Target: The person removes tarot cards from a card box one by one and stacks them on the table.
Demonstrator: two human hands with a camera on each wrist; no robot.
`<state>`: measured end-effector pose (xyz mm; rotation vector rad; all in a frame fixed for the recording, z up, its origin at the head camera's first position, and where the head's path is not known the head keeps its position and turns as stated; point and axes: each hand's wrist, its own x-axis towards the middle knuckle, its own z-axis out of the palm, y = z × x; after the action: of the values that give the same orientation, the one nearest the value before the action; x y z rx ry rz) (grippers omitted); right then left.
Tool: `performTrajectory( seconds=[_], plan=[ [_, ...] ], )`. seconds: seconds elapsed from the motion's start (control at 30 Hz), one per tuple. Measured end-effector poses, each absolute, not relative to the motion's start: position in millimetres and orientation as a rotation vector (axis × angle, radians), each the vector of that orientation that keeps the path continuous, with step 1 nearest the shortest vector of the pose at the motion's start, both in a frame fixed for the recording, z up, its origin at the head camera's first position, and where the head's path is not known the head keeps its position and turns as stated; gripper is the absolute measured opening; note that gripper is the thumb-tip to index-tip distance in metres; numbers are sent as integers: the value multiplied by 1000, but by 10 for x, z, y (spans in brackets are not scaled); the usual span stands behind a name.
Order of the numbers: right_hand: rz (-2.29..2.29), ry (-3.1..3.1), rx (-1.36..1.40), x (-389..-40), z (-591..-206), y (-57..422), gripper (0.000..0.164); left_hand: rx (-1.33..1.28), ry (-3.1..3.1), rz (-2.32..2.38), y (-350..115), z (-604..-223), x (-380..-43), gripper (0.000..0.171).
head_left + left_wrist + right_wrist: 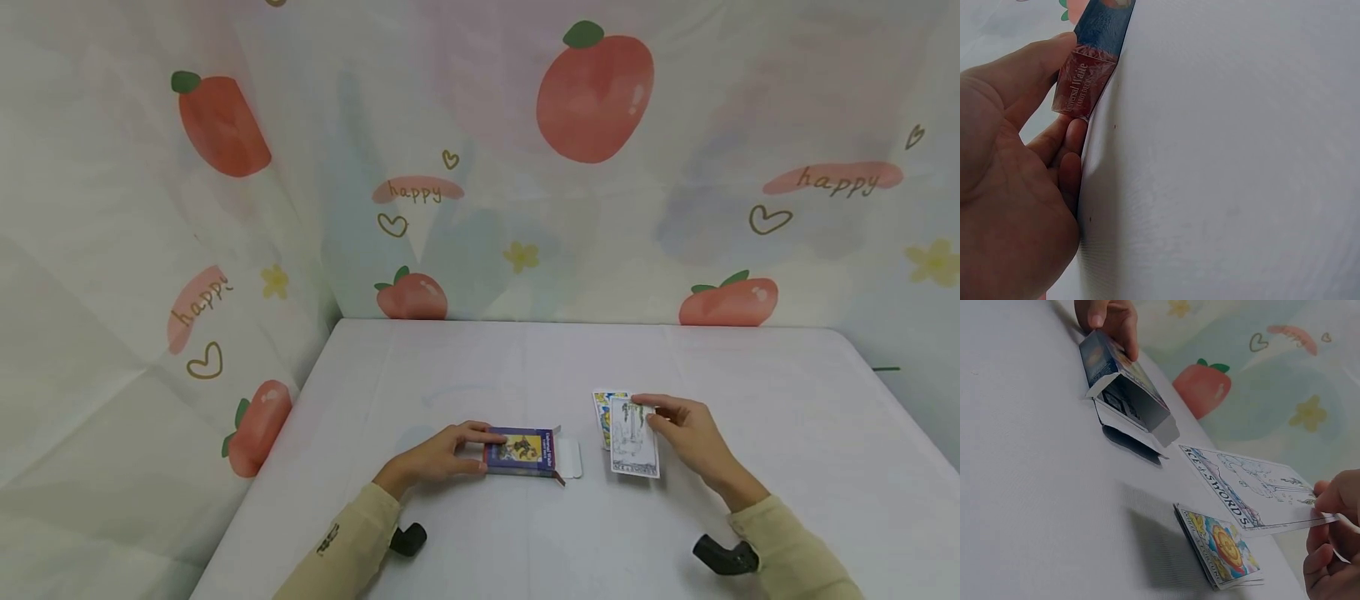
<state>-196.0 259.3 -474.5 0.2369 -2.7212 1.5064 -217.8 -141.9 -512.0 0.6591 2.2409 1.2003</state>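
Observation:
My left hand (435, 458) grips the closed end of a blue tarot card box (517, 450), thumb and fingers on its sides. The box lies on the table with its flap end open toward the right; in the right wrist view a dark patterned surface shows inside the opening. My right hand (701, 442) pinches one edge of an Ace of Swords card (634, 442), a pale line drawing. The card is held face up over a small stack of tarot cards (1225, 547), with a colourful Wheel of Fortune card on top. In the head view the held card partly covers that stack.
A white cloth covers the table (480, 367). Behind and to the left hangs a fabric backdrop (480, 242) printed with red fruit, hearts and flowers. Black curved pieces (726, 555) stick out from both sleeves near the wrists.

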Motion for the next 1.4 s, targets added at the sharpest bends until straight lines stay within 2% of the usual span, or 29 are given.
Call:
performTrajectory(
  seconds=[0.3, 1.03, 1.4],
  plan=[
    [1532, -2780, 180, -2142, -4762, 2683, 40, 686, 2247, 1189, -1418, -5158, -2217, 48],
    [1602, -2889, 190, -2577, -4893, 2684, 43, 663, 2236, 1197, -1415, -5132, -2191, 48],
    [1298, -2899, 293, -2574, -5019, 2610, 42, 661, 2237, 1198, -1417, -5142, -2198, 49]
  ],
)
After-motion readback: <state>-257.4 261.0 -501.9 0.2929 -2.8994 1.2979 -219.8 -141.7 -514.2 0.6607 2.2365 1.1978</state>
